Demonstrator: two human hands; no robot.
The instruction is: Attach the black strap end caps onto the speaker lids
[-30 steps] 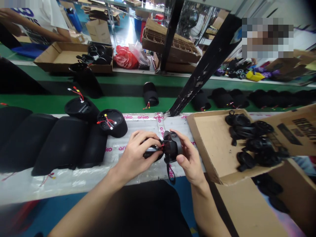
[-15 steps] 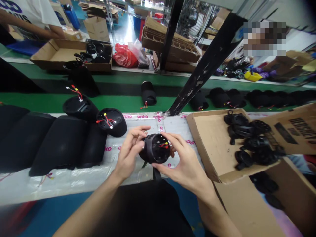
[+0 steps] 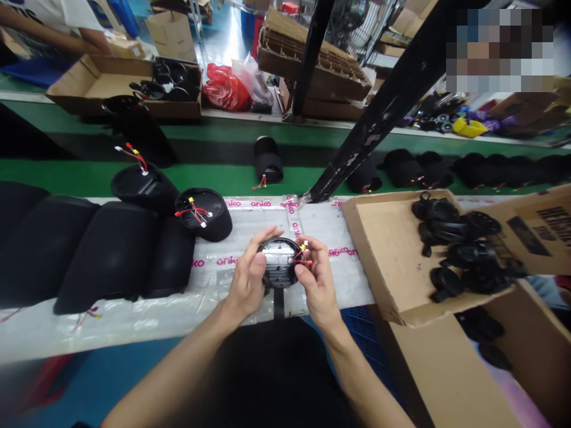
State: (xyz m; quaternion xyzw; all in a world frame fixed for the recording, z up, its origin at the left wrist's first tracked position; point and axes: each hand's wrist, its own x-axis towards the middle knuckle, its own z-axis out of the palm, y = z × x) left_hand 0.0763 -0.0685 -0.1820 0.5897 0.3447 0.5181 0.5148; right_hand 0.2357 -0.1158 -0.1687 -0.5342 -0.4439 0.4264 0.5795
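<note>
Between my hands, above the wrapped table, is a black round housing [image 3: 279, 267] with its shiny inner face turned up toward me. My left hand [image 3: 247, 279] grips its left side, thumb on the rim. On the opposite side, my right hand [image 3: 318, 282] has its fingers curled at the edge and its thumb beside the red wires [image 3: 303, 257]. These wires end in small white, yellow and red connectors. A black cylindrical unit [image 3: 214, 223] with similar wires on its end stands left of my hands, near another wired unit [image 3: 145, 190].
Several black cylinders [image 3: 113, 255] lie in a row at left. A cardboard tray [image 3: 392, 255] at right holds black plastic parts [image 3: 468, 255]. A black post [image 3: 375, 119] slants up behind the table. The green conveyor [image 3: 214, 172] carries more cylinders. A co-worker's arm [image 3: 49, 32] shows at far left.
The housing has been turned, so its shiny face now shows instead of the dark hollow end. My right hand has drawn in closer around the edge, near the wires.
</note>
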